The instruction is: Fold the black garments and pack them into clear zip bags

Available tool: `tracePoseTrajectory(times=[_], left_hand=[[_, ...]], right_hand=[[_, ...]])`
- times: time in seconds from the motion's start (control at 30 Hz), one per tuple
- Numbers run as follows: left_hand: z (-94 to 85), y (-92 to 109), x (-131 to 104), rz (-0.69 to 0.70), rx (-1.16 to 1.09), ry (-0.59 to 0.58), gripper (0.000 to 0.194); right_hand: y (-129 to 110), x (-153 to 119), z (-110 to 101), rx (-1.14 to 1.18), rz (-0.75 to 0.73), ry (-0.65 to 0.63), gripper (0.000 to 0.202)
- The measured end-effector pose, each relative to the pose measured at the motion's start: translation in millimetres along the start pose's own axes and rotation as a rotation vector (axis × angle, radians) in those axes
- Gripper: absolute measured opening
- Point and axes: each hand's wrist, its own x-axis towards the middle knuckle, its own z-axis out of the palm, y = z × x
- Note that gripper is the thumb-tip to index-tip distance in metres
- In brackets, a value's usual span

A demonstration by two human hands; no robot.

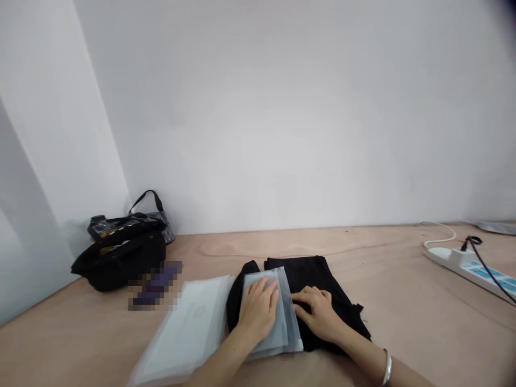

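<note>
A white wall (282,118) backs a wooden table (382,252). On it, black fabric (316,271) lies mid-table, right of a stack of translucent sleeves (193,317), whose near edge the left forearm partly covers. Beyond the stack sit an open black bag (124,263) and, behind it, a striped bag (168,228). A white power strip (447,259) lies well apart, far right. The clear zip bag (280,330) rests on the fabric, partly hidden by the left hand (260,309), flat with fingers spread. The right hand (318,312) touches its right edge; whether it pinches, I cannot tell. A silver bangle (387,368) circles that wrist.
</note>
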Motion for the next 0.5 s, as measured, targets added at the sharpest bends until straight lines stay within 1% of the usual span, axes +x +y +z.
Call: tracePoseTrajectory(times=[0.1, 0.2, 0.27, 0.37, 0.43, 0.5], left_hand=[[11.8, -7.5, -16.4, -0.001, -0.008, 0.001, 0.039], [19.1, -9.9, -20.3, -0.018, -0.028, 0.017, 0.041], [20.4, -9.9, -20.3, -0.029, -0.038, 0.022, 0.042], [20.6, -10.6, -21.3, -0.033, -0.035, 0.017, 0.042], [21.3, -11.6, -22.8, -0.044, -0.025, 0.014, 0.042], [22.3, -12.2, -24.0, -0.063, -0.015, 0.006, 0.042]], right_hand=[[-5.2, 12.5, 8.8, -0.018, 0.081, 0.071, 0.023], [-13.6, 29.6, 19.3, -0.088, 0.19, 0.107, 0.03], [-19.6, 39.0, 26.5, -0.119, 0.243, 0.093, 0.033], [-24.7, 45.9, 35.7, -0.121, 0.286, 0.039, 0.028], [-22.4, 46.7, 38.7, -0.089, 0.316, 0.022, 0.025], [-14.0, 46.5, 38.0, -0.054, 0.369, 0.037, 0.026]])
